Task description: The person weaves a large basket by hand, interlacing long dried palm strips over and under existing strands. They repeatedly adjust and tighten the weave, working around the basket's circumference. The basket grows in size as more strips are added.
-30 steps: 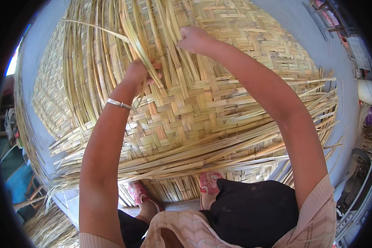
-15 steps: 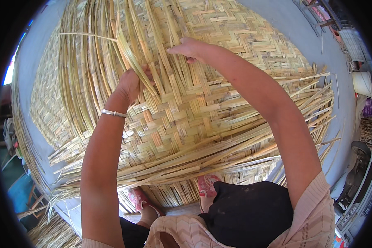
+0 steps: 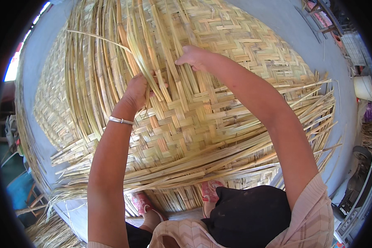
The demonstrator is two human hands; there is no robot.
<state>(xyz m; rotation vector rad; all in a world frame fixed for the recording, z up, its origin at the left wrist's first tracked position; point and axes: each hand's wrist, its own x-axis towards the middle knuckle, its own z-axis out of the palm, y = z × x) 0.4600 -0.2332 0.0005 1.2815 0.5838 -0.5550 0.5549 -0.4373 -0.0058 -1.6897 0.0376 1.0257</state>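
Note:
A large woven mat of split reeds (image 3: 252, 37) lies spread in front of me, with long loose reed strips running away from me over its left half. My left hand (image 3: 140, 89), with a silver bangle at its wrist, has its fingers curled round a pale green reed strip (image 3: 138, 53) that partly covers them. Farther off and to the right, my right hand (image 3: 192, 58) is closed on another reed strip (image 3: 171, 66) standing up from the weave; its fingertips are partly hidden. A thin strip (image 3: 97, 36) sticks out leftward above my left hand.
Loose reed ends (image 3: 219, 159) lie across the near side of the mat, above my feet in red patterned shoes (image 3: 211, 190). Grey floor (image 3: 277, 16) surrounds the mat. A white bucket (image 3: 363, 88) stands at the right, and a reed bundle (image 3: 53, 229) lies at the lower left.
The whole view has shifted slightly, so mat and arms appear a little farther right and lower. Both hands stay at nearly the same strips; my right hand has come slightly nearer.

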